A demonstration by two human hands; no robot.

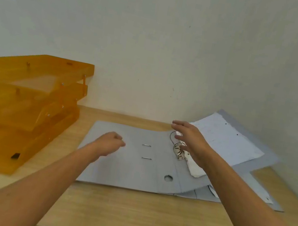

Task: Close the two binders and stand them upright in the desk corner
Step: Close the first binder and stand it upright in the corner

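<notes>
Head view: two grey lever-arch binders on wooden desk (126,217), both lying open. Near binder (128,160) spread flat, inner face up, front cover to left, spine panel with round finger hole (168,178) toward near edge. Chrome lever-arch mechanism (178,150) on right half, rings apparently open, thin sheaf of punched paper (196,170) beside it. Second binder (254,160) partly under first, toward right rear corner by wall, loose white sheets (224,139) splayed on top.

Left hand (108,142) over front cover, fingers curled loosely together, gripping nothing; contact with cover not resolvable. Right hand (189,139) above mechanism, fingers spread apart, empty.

Handling judgement: stiff board covers, matte paper-laminate skin, creased hinges; few pages, so probably light. Covers fold only at hinge lines. Best hold for closing: free left edge of front cover, swung over rings. For standing: pinch across spine or hook finger hole. Loose sheets likely to slip out unless seated on rings and lever pressed down first.

Orange translucent acrylic letter tray (21,107), three tiers, rigid, glossy, well left of binders.
</notes>
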